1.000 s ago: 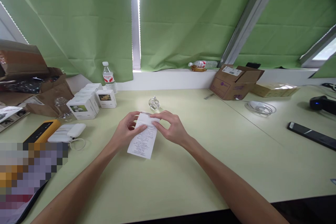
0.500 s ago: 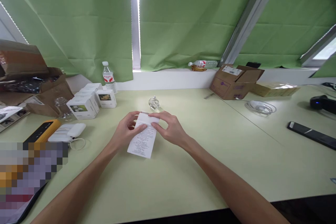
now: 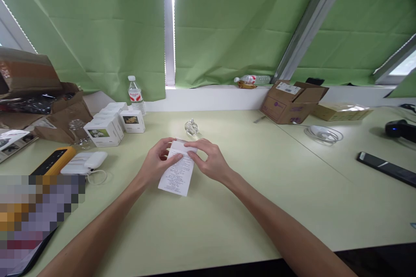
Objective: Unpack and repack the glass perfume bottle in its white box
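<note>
A white printed paper slip (image 3: pixel 176 177), covered in small dark text, is held between both hands above the table. My left hand (image 3: pixel 156 159) grips its left edge near the top, thumb on the printed face and fingers behind. On the upper right edge, my right hand (image 3: pixel 212 158) pinches the slip between thumb and fingers. The fingertips behind the paper are hidden. Just beyond the hands, a crumpled ball of silver foil (image 3: pixel 191 127) rests on the table.
Left are white boxes (image 3: pixel 104 132), an upright water bottle (image 3: pixel 135 95), a clear plastic container (image 3: pixel 79 134) and a yellow-and-black object (image 3: pixel 53 164). Right are a cardboard box (image 3: pixel 289 104), a coiled white cable (image 3: pixel 323 133) and a black phone (image 3: pixel 386 168). The pale table's (image 3: pixel 195 233) front edge is near.
The view has shifted very slightly. Both hands keep the same hold on the paper slip, and nothing else has visibly moved.
</note>
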A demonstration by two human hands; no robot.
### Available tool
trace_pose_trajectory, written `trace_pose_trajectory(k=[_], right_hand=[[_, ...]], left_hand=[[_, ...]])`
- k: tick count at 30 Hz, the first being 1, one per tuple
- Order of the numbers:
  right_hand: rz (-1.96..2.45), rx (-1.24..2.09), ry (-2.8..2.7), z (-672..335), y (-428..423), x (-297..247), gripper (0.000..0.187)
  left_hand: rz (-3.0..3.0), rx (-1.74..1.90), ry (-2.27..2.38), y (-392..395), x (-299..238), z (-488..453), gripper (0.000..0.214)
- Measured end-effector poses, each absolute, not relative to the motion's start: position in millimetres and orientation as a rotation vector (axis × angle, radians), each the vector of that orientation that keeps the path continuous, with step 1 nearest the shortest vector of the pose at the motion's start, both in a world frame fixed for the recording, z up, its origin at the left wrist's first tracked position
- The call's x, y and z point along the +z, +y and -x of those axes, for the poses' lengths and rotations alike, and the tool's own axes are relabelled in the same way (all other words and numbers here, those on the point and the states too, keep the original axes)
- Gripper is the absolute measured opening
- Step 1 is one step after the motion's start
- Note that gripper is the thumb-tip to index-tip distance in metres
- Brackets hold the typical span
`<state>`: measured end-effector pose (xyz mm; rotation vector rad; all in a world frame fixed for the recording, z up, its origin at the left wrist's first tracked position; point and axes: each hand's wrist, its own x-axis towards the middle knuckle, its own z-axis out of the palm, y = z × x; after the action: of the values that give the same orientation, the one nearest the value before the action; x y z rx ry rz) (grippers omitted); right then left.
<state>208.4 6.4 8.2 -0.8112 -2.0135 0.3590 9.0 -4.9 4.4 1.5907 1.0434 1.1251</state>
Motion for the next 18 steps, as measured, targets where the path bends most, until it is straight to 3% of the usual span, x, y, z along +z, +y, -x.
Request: trace_pose_trajectory(k=[11, 18], right_hand=[[0.823, 0.324, -2.036, -207.1, 4.3, 8.5, 0.028], [0.844, 0.277, -2.046, -207.9, -0.3, 13.6, 0.039]], left_hand=[[-1.599, 1.12, 1.063, -5.3, 4.6, -9.6, 0.044], [-1.635, 1.189, 1.093, -4.3, 5.3, -7.7, 0.048]])
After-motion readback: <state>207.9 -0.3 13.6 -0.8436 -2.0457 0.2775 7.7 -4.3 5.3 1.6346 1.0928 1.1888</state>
